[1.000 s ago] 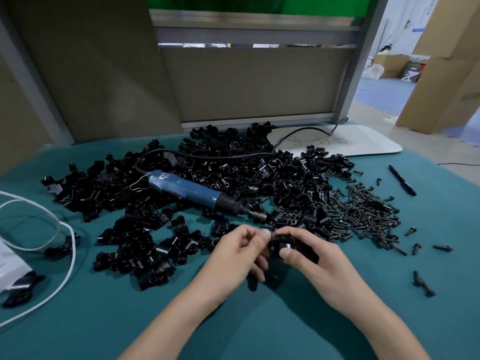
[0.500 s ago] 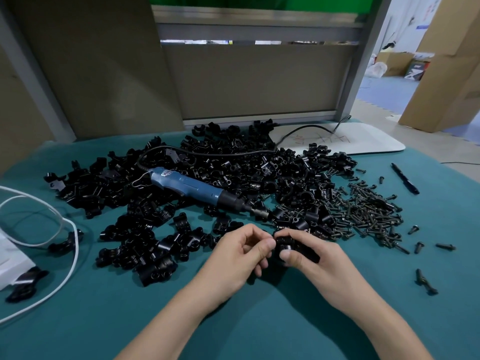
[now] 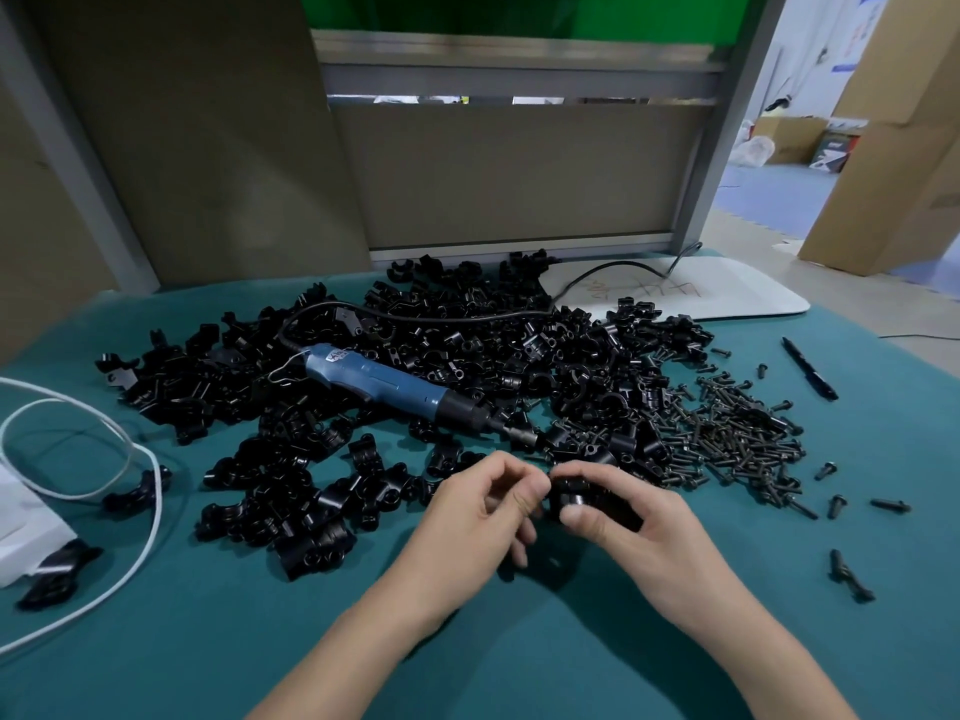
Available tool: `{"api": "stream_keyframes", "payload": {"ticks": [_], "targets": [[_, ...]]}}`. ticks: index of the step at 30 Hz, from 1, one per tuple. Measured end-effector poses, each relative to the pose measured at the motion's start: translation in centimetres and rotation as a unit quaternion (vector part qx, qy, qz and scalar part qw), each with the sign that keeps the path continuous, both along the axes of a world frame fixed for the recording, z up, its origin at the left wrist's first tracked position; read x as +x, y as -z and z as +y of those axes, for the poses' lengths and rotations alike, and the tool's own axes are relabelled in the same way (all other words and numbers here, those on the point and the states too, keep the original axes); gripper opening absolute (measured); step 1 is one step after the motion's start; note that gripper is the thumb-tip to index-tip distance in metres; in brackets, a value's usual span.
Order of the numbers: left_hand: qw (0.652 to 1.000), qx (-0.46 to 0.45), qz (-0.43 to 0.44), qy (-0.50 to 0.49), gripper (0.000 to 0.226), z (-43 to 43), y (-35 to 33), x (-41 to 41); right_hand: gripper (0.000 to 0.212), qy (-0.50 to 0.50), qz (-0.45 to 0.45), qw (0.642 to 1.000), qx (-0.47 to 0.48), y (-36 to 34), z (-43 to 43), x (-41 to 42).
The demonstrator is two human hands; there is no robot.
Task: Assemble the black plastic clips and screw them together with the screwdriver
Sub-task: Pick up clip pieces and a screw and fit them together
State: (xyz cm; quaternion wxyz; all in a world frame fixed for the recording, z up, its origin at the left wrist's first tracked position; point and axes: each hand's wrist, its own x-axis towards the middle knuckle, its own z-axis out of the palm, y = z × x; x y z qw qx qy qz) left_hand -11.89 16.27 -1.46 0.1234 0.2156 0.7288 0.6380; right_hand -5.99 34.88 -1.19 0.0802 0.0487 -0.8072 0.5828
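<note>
My right hand [image 3: 631, 532] grips a black plastic clip [image 3: 571, 495] between thumb and fingers, just above the teal table. My left hand [image 3: 480, 517] meets it from the left, its fingertips pinching at the clip's left end; what they pinch is hidden. A blue electric screwdriver [image 3: 387, 387] lies on a big heap of black clips [image 3: 467, 345] behind my hands, its tip pointing right. A pile of black screws [image 3: 727, 433] lies to the right of the heap.
Teal table cover [image 3: 208, 641]. White cable [image 3: 130, 459] loops at the left beside a white object [image 3: 26, 532]. A black pen [image 3: 810, 368] and stray screws [image 3: 849, 574] lie at right. A white board [image 3: 727, 288] sits at the back. Partition panels stand behind.
Both hands stay together on the clip, with only small finger shifts. The view has tilted slightly.
</note>
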Motion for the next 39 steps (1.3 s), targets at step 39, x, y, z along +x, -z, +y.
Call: {"api": "stream_keyframes", "payload": {"ticks": [39], "targets": [[0.984,-0.009,0.164,-0.069,0.006,0.7,0.7,0.3,0.047,-0.055,-0.103,0.922,-0.368,0.0,-1.9,-1.0]]}}
